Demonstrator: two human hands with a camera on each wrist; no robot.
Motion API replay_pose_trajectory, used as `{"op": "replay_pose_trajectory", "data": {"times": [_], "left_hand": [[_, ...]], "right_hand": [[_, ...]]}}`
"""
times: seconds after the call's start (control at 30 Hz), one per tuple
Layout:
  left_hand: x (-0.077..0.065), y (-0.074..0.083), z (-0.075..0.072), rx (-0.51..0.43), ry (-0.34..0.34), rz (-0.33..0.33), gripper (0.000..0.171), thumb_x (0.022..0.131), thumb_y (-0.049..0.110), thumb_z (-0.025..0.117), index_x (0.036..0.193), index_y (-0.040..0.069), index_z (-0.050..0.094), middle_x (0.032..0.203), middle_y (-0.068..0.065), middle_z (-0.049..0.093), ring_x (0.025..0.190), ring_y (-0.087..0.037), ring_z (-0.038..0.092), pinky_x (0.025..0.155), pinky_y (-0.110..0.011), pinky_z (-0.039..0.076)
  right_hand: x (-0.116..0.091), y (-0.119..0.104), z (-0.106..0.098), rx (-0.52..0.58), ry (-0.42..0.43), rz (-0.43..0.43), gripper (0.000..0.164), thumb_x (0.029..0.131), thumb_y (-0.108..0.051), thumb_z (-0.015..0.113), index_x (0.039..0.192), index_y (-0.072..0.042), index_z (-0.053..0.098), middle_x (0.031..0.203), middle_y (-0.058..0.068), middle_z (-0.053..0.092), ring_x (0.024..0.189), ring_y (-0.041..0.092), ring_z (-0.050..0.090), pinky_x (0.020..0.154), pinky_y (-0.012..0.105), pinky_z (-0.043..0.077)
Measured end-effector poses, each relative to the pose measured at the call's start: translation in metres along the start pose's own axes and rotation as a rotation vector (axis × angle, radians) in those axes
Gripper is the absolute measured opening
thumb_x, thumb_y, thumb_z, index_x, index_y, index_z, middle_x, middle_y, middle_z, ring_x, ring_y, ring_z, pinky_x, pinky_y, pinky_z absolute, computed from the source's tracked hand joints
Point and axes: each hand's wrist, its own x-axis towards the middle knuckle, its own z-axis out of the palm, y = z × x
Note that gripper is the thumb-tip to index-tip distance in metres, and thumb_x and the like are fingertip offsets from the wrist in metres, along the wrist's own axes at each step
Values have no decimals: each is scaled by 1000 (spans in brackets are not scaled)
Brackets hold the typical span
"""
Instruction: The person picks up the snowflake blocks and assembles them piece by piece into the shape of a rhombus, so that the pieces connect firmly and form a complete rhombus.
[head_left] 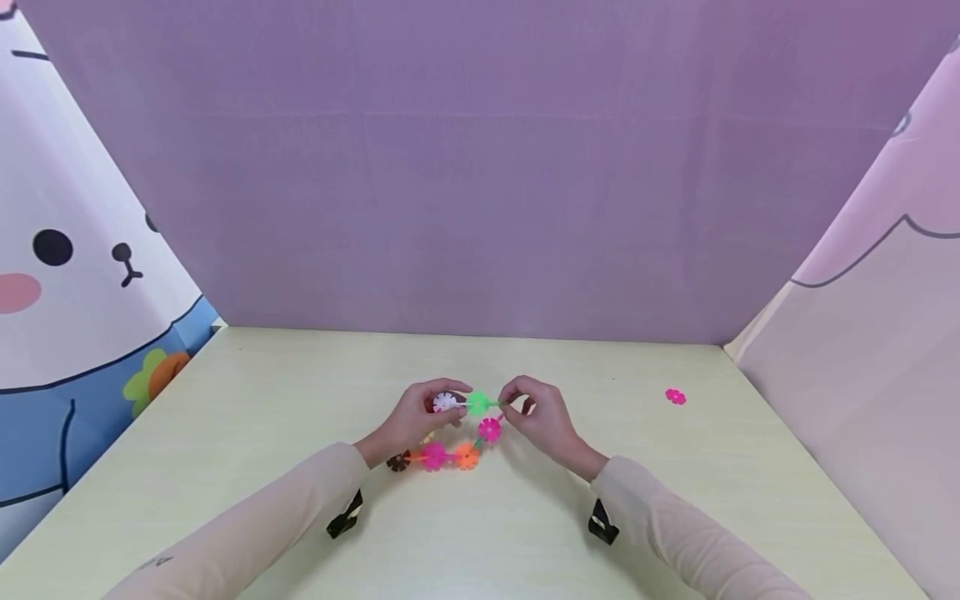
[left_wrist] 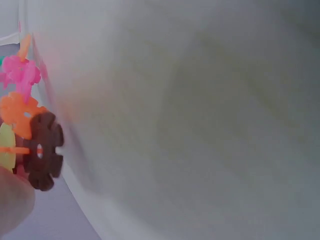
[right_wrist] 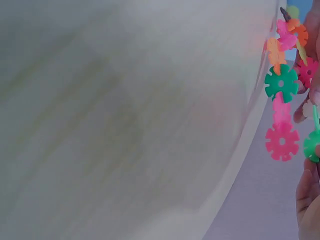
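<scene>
My left hand (head_left: pixel 405 421) grips a white snowflake disc (head_left: pixel 445 402) of a linked chain, thumb and fingers around it. A light green disc (head_left: pixel 477 403) is joined to its right. Thumb and fingertip of my right hand (head_left: pixel 546 419) pinch a thin green piece at that disc's right side. Below the hands curves the rest of the chain: a pink disc (head_left: pixel 489 429), an orange disc (head_left: pixel 467 456), a magenta disc (head_left: pixel 433 456) and a brown disc (head_left: pixel 398 461). A dark green disc (right_wrist: pixel 281 83) shows among them in the right wrist view.
A loose pink disc (head_left: pixel 676 397) lies on the pale tabletop (head_left: pixel 480 542), to the right of my right hand. Behind the table rises a purple panel (head_left: pixel 480 183). Printed cloth (head_left: pixel 67 333) hangs at the left side, and a pink and cream cloth (head_left: pixel 862 358) at the right.
</scene>
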Motion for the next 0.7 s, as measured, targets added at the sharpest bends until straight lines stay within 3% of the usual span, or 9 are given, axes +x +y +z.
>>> {"op": "replay_pose_trajectory", "data": {"times": [0.2,0.4,0.57,0.7], "left_hand": [[1,2,1,1,-8,3,35,83,16,66,117,17,61,112,-7,62,77,-16,64,70,-39,54],[1,5,2,9,-1,-17,32,81,16,68,112,21,64,113,-1,63,97,-16,58,74,-24,53],[-1,10,2,-17,-18,-10,31,83,13,65,114,15,63,115,-6,63,101,-21,58,75,-19,51],[-5,21,1,-36,-39,22,31,85,8,62,115,6,61,116,-12,62,102,-27,57,75,-19,51]], "right_hand": [[1,1,1,4,-7,12,13,75,5,67,80,-7,64,79,6,67,72,14,61,56,25,50],[2,2,1,42,-19,-1,11,75,6,67,80,-5,64,78,7,67,70,15,61,59,29,52],[3,1,1,45,-33,-2,11,75,7,67,81,-1,65,78,10,67,69,20,61,62,37,53],[3,-3,2,25,-43,4,10,74,11,66,81,3,64,78,15,67,68,23,61,62,36,54]]}}
